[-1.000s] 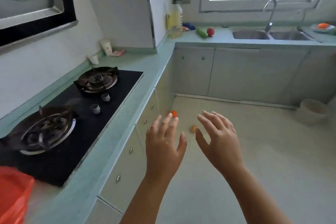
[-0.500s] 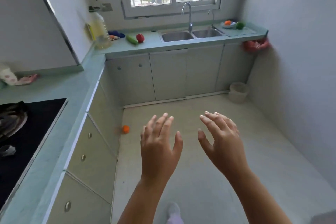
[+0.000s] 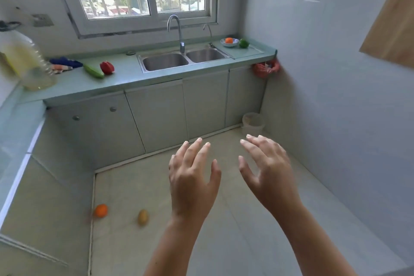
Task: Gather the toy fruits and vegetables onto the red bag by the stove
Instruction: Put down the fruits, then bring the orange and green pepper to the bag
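While they hold nothing, the left hand (image 3: 192, 186) and right hand (image 3: 266, 177) hover side by side, fingers spread. Below-left on the floor (image 3: 134, 186) lie an orange toy (image 3: 100, 210) and a potato toy (image 3: 143, 217). On the desk (image 3: 125, 79), a cucumber (image 3: 93, 71) and red pepper (image 3: 107, 67) sit left of the sink (image 3: 165, 61); a small orange (image 3: 229, 40) in a bowl (image 3: 234, 44) and a green fruit (image 3: 244, 43) sit right of it.

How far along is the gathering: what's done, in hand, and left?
Done: nothing shows as gathered; the stove-side bag is out of view. In hand: nothing; left hand and right hand are open and empty. Left: an orange and a potato on the floor, a cucumber and red pepper on the counter, a second orange in a bowl and a green fruit by the sink.
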Tool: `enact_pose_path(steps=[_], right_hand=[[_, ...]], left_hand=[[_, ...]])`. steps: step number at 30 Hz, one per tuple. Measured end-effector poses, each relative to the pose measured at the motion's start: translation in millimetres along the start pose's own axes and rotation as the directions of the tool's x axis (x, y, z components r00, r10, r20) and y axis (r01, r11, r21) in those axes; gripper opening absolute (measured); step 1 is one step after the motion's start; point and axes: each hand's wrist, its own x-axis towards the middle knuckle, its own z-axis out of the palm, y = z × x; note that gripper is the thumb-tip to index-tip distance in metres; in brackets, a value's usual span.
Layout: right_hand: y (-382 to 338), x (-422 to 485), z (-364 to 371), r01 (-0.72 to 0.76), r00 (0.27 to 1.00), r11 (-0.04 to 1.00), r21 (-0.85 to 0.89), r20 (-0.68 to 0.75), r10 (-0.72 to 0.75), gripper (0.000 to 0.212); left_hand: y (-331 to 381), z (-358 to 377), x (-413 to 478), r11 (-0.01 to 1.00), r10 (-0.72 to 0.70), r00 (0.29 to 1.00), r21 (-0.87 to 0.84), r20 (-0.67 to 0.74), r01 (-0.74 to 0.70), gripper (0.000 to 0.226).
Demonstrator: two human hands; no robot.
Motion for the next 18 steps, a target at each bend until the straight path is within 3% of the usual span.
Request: enact_pose_path(steps=[18], right_hand=[[226.7,151.6,85.9,-0.168,0.985,0.982,-0.081,-0.050,0.165,0.039]], left_hand=[[20.7,254.7,158.3,0.990,0.142,0.967,-0.016,0.212,-0.142,0.040]])
